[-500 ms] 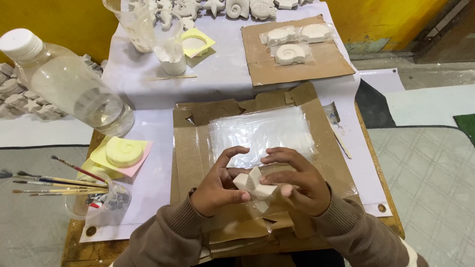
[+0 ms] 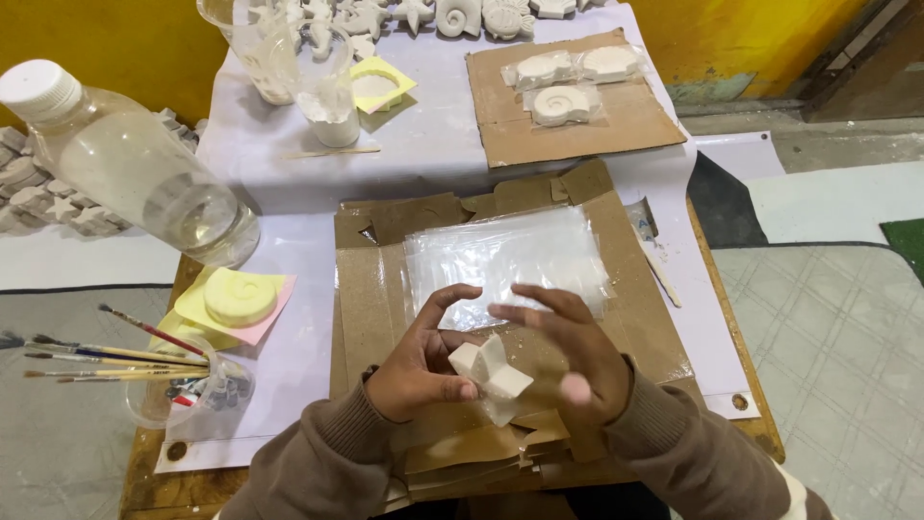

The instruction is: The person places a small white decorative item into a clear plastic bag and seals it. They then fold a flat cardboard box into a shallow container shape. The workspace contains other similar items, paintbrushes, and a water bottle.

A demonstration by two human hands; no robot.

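Over the cardboard, left hand grip clamped on white star, right hand fingers apart.

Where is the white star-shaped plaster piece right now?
The white star piece is bottom centre, between the left hand and right hand, above the cardboard.

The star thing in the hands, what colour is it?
The star is plain white, seen in the head view.

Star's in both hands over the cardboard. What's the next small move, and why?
Probably lift one clear bag off the stack with the right hand: the left hand already grips the white plaster star, and the finished pieces on the far cardboard sheet are bagged.
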